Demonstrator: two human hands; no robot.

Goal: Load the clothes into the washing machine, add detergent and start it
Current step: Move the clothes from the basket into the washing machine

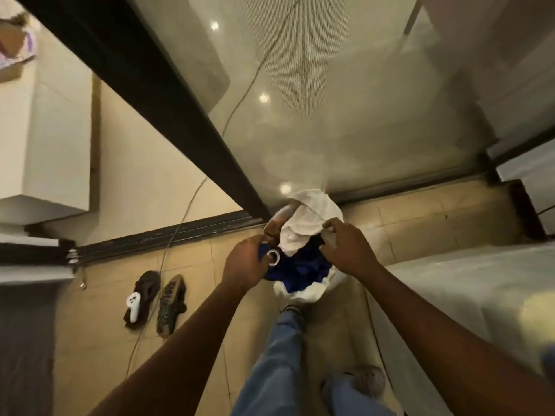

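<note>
A white laundry bag (300,292) stands on the tiled floor in front of my feet, stuffed with clothes. A blue cloth (303,270) with a metal eyelet fills its middle and a white cloth (309,223) lies on top at the far side. My left hand (244,264) grips the blue cloth at the bag's left edge. My right hand (345,246) holds the bag's right rim next to the white cloth. No washing machine or detergent can be made out.
A sliding mesh screen door (345,100) with a dark frame (168,94) stands just behind the bag. A pair of sandals (171,304) and a white controller (133,306) lie on the floor to the left, beside a thin cable. A white surface (468,283) sits at the right.
</note>
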